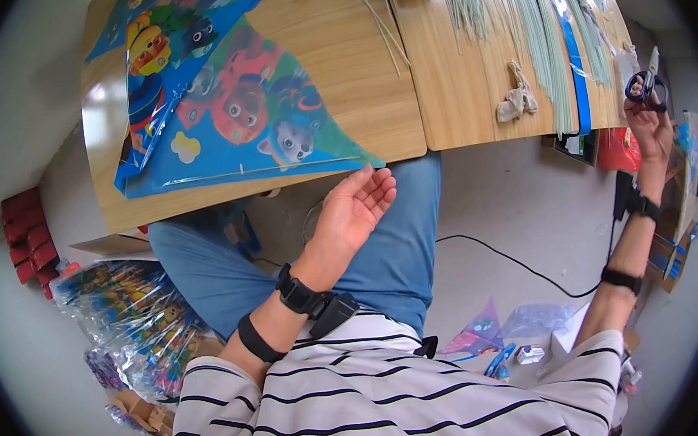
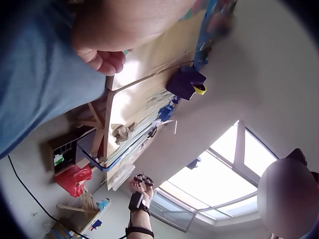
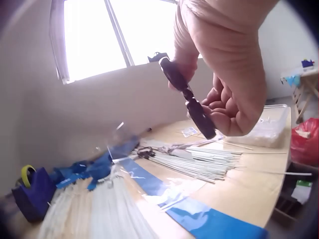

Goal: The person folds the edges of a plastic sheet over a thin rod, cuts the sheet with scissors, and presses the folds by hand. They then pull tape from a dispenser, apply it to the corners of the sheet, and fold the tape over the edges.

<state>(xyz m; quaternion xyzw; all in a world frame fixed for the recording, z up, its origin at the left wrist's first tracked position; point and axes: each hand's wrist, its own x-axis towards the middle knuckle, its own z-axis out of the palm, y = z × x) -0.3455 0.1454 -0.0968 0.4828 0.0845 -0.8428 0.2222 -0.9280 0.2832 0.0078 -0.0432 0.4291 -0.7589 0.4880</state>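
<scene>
A blue kite [image 1: 230, 117] printed with cartoon animals lies on the wooden table, its green tip at the front edge. My left hand [image 1: 355, 208], palm up, pinches that tip between thumb and fingers; in the left wrist view the same hand [image 2: 107, 62] mostly hides it. Out to the far right, my right hand [image 1: 650, 125] is raised and holds a pair of scissors [image 1: 649, 89] by the dark handles, blades pointing away. The right wrist view shows the scissors' handles [image 3: 199, 117] edge-on, with thumb and curled fingers around them.
Bundles of pale thin rods [image 1: 535, 31] and a blue strip [image 1: 577, 77] cover the right table, with a crumpled glove [image 1: 515, 94] nearby. A dark blue tape dispenser [image 3: 35, 194] stands at the back. Below hangs a red bag [image 1: 618, 150]; packaged kites [image 1: 139, 316] lie at lower left.
</scene>
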